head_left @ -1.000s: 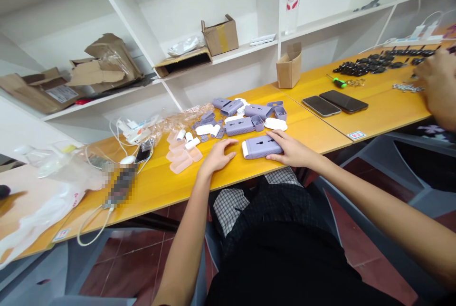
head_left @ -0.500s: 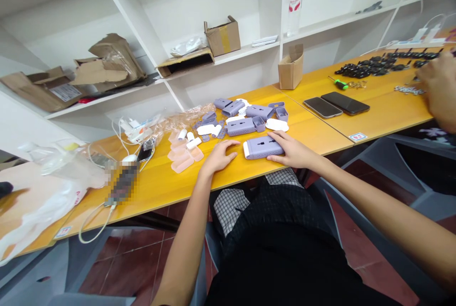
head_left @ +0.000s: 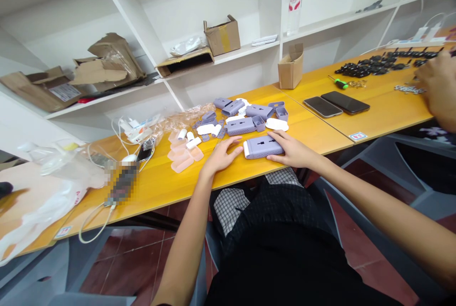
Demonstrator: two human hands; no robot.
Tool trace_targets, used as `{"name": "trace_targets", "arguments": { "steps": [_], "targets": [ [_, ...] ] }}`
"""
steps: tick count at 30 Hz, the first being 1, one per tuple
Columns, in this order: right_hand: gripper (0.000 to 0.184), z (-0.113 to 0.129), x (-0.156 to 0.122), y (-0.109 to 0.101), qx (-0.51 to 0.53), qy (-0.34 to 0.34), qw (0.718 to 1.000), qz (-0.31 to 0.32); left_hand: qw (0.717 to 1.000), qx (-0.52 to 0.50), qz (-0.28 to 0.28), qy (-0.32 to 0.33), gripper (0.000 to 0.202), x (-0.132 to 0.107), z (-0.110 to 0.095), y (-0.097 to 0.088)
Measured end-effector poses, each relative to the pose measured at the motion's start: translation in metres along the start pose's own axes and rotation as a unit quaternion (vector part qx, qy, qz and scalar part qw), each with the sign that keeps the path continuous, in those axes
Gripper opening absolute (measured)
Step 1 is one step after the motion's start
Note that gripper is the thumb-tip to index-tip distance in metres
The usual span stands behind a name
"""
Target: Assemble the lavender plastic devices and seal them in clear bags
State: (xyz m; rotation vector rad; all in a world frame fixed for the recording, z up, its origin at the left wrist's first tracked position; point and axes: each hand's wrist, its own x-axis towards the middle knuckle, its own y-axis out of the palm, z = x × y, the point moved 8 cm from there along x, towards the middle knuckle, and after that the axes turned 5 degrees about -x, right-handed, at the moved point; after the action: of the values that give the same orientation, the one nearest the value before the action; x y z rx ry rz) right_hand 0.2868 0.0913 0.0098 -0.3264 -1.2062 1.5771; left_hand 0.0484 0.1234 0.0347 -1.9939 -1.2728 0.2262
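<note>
A purple plastic casing (head_left: 262, 147) with dark cut-outs on top and a white piece (head_left: 246, 149) at its left end lies near the table's front edge. My right hand (head_left: 294, 150) grips its right end, thumb on the near side and fingers over the far side. Just left of the white end, my left hand (head_left: 221, 157) rests on the table with fingers apart, holding nothing. Behind are more purple casings (head_left: 241, 126), white oval plates (head_left: 277, 125) and small white cylinders (head_left: 193, 143). Pale pink trays (head_left: 182, 163) sit to the left.
Two phones (head_left: 345, 102) lie right, near a green-handled screwdriver (head_left: 341, 84) and black parts (head_left: 374, 66). Another person's hand (head_left: 440, 85) is at far right. A cardboard box (head_left: 291, 68) stands at the back. Cables and a power strip (head_left: 137, 132) are left.
My left hand has shifted slightly right, closer to the casing's white end. My right hand and the casing look unmoved.
</note>
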Motion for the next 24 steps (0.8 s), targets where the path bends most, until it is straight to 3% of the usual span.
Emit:
{"name": "trace_targets", "arguments": {
  "steps": [10,24],
  "targets": [
    [0.088,0.002,0.000,-0.002,0.000,-0.002,1.000,-0.007,0.998,0.028,-0.030,-0.057,0.051,0.005,-0.007,0.013],
    [0.088,0.003,0.000,-0.003,0.001,0.008,1.000,0.004,0.998,0.051,-0.025,-0.024,0.040,0.004,-0.008,0.013]
  ]
}}
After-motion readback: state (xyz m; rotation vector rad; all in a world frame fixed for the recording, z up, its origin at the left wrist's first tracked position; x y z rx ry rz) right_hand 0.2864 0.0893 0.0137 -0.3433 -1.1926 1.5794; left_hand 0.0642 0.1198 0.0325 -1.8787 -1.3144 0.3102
